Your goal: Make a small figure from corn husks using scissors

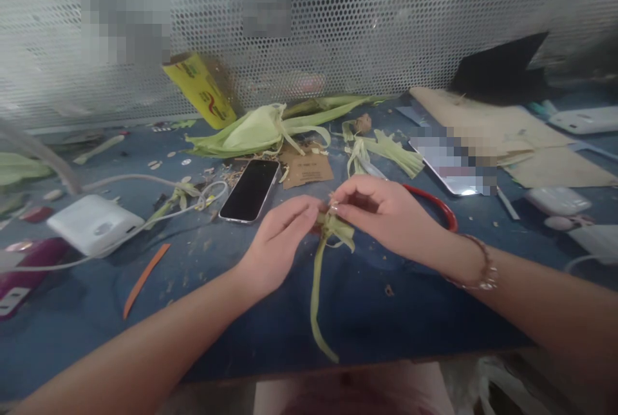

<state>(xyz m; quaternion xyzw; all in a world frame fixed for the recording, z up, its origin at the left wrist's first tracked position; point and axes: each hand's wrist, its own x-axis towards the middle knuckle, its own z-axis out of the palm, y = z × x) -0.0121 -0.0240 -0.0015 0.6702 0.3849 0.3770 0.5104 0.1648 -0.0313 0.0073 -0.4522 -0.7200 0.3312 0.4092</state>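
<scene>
Green husk (342, 232) is over the blue table (410, 312), its top pinched by the narrow fingers of the right hand (386, 212) and its side held by the left hand (277, 244), maybe against slipping, while one long strip (315, 299) trails free.

dim, flat light | soft blur | edges stretched, perhaps lens distortion

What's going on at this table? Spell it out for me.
A person's left hand and right hand are working together at a small bundle of pale green, husk-like strips, fingertips at its top. One long, narrow green strip trails toward the near edge of the blue tabletop. Beyond lies a black-screened rectangular phone.
</scene>
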